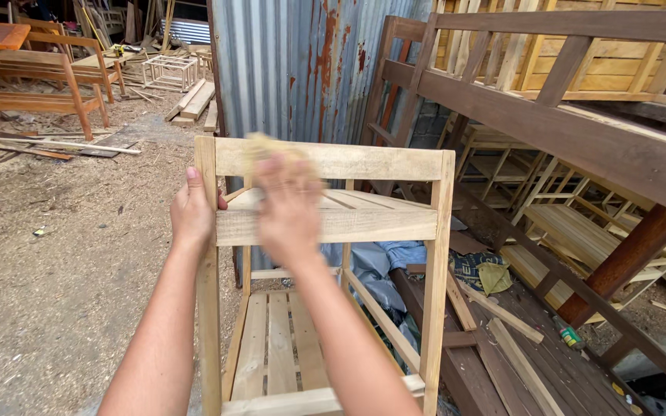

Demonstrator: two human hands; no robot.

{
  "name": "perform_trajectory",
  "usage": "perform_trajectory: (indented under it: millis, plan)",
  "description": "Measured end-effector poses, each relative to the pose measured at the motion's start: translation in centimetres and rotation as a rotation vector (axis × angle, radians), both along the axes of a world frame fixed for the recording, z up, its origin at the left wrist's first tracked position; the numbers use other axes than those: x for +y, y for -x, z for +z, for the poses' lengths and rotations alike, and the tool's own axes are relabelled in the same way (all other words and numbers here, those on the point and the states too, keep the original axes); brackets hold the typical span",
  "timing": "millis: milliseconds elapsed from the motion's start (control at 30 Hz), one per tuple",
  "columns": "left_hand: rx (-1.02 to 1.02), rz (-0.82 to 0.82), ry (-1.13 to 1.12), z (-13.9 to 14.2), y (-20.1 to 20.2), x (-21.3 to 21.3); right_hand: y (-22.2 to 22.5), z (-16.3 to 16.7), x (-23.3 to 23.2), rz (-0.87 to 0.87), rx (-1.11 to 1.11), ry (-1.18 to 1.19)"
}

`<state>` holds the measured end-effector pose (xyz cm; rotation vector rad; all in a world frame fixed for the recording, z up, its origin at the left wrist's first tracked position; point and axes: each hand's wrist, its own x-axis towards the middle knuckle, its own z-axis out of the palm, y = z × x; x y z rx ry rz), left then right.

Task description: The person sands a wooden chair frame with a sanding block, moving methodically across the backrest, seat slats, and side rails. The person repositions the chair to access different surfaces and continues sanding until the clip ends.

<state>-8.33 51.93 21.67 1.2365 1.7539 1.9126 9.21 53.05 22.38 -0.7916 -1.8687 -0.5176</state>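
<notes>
Both hands work on a pale wooden frame, an unfinished slatted piece standing in the middle of the frame. Left hand, left of centre, is closed around the frame's left upright post, thumb up along the wood. Right hand, at centre, is blurred; its fingers press flat against the upper crosspieces, and a yellowish pad, probably sandpaper, shows above the fingertips, though how it is gripped cannot be told. Slats of a lower shelf appear between the forearms at bottom centre.

Behind the frame, at upper centre, stands a rusty corrugated metal sheet. Sawdust-strewn ground fills the left side, with wooden benches in the upper left corner. Dark brown beams of a larger structure cross the upper right, with more pale furniture stacked beneath them. Blue-grey cloth lies just right of the frame, beside loose planks at lower right.
</notes>
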Motion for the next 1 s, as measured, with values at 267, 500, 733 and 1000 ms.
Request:
perform_trajectory:
  millis: [267, 500, 733, 1000]
  plan:
    - [0.021, -0.018, -0.066, -1.0, 0.4, 0.1, -5.0, -4.9, 1.1, 0.011, -0.216, -0.064]
    - [0.399, 0.134, -0.261, -5.0, -0.8, -0.5, -18.1, -9.1, 0.9, -0.318, 0.202, 0.329]
    - [0.1, 0.182, 0.088, -12.5, -3.0, -3.9, -7.7, -13.1, -1.6, -0.059, -0.045, 0.286]
    - [0.039, 0.227, 0.107, -20.5, -5.8, -8.7, -13.7, -23.5, -6.1, -0.224, -0.372, 0.841]
